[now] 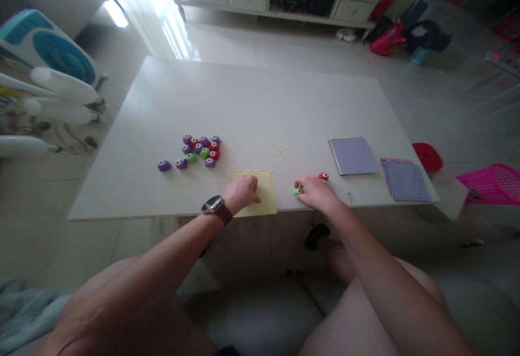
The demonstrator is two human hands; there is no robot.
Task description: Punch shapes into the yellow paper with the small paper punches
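**Head view: both hands at the yellow sheet and the little punches**

Head camera looks down on our two hands at the near edge of the white counter (252, 96). Our left hand (242, 192), with a watch (214, 205) on the wrist, lies loosely curled on the yellow paper sheet (264, 196), pressing it flat; it grips nothing that we can see. The sheet sits at the counter's front edge, just overhanging it. Our right hand (314, 191) rests just beside the sheet, fingers closed around a small green punch (298, 191), with a red punch (323, 176) touching or nearly touching the knuckles on the far side.

As for progress, we judge the work to be early or midway. A scatter of pale yellow paper bits (277, 147) lies beyond the sheet, and the sheet's edges look dotted or perforated, which suggests some punching is done, though the marks are too small to read. A cluster of purple, red and green punches (199, 150) waits well to the left, untouched. To the right, a purple paper stack (352, 155) and a second stack (404, 180) near the corner show no marks that we can make out.
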